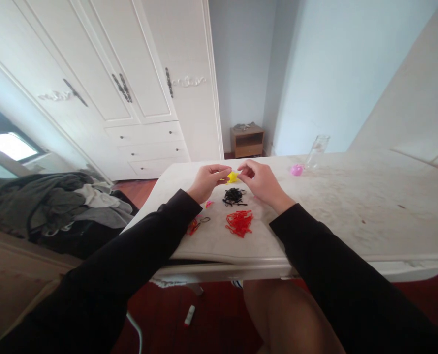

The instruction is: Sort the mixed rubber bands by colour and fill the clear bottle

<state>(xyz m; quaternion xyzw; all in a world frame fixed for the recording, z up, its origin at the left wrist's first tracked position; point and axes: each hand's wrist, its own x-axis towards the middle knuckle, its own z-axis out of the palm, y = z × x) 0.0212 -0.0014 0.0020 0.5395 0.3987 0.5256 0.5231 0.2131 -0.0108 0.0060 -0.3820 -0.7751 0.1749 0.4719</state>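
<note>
My left hand and my right hand are raised over the far part of the white table, facing each other with fingertips pinched. Anything between the fingers is too small to make out. Just behind and between the fingertips shows a bright yellow pile, partly covered by the hands. Nearer to me lies a pile of black elastic bands. In front of that is a pile of red elastic bands. Beside my left sleeve a small mixed group of coloured bands is partly hidden.
A pink object and a clear glass jar stand at the table's far right. Clothes are heaped at the left. A white wardrobe and a small wooden nightstand are beyond the table. A white tube lies on the floor.
</note>
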